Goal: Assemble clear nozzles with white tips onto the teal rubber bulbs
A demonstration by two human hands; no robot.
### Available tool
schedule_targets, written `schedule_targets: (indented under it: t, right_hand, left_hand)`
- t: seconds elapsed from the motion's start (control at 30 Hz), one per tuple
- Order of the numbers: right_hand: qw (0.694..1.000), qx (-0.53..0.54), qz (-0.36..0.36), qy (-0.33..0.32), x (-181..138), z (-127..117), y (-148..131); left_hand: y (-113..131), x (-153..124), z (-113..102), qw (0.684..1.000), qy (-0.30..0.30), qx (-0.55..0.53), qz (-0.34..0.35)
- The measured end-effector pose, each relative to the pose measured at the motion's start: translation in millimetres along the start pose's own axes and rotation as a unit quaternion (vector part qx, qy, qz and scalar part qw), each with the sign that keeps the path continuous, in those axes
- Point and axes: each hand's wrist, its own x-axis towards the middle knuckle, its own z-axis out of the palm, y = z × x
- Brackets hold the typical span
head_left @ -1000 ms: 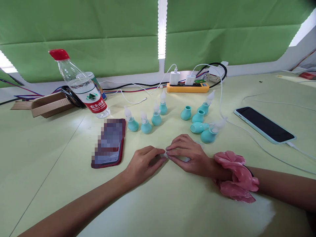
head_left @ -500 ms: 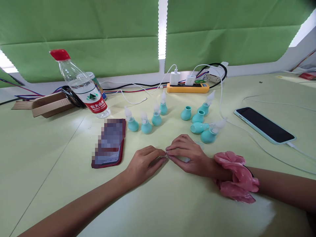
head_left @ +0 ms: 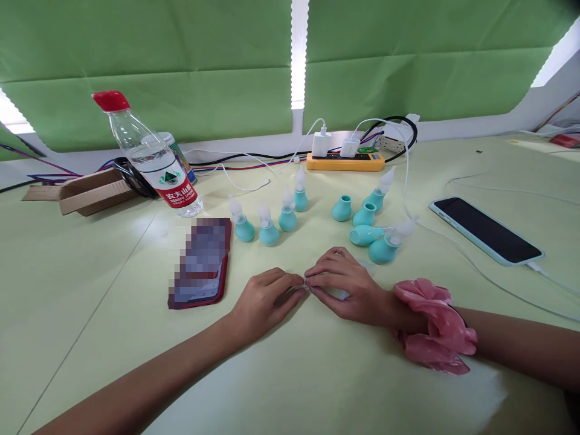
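My left hand (head_left: pixel 268 300) and my right hand (head_left: pixel 347 284) rest on the table with fingertips nearly meeting. Each pinches at a tiny pale piece between them, mostly covered by the fingers. Under my right palm a bit of whitish translucent plastic (head_left: pixel 343 295) shows. Just beyond that hand stands a teal squeeze bulb with a clear nozzle (head_left: pixel 384 248), and another teal bulb (head_left: pixel 365 235) lies on its side. Two bulbs with open necks, one of them this open bulb (head_left: pixel 341 208), stand behind. Several teal bulbs with frosted tips, such as this capped bulb (head_left: pixel 269 231), stand left of centre.
A red-cased phone (head_left: pixel 199 266) lies left of my hands, near a tilted-looking water bottle (head_left: pixel 156 157). Another phone (head_left: pixel 486 229) charges at right, its white cable crossing the table. At the back are a yellow power strip (head_left: pixel 345 162) and a cardboard box (head_left: pixel 97 192).
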Motion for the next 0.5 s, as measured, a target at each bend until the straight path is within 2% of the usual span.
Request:
schedule_targets:
  t: [0.17,0.5]
  right_hand:
    - [1.0,-0.005,0.001,-0.014,0.3,-1.0,-1.1]
    - [1.0,-0.007,0.014,-0.016,1.9,-1.1,-2.3]
  left_hand:
    - [1.3,1.2,-1.0,1.0,-0.002,-0.012,0.022]
    - [0.3,0.1,0.7,1.0,0.007,-0.004,0.021]
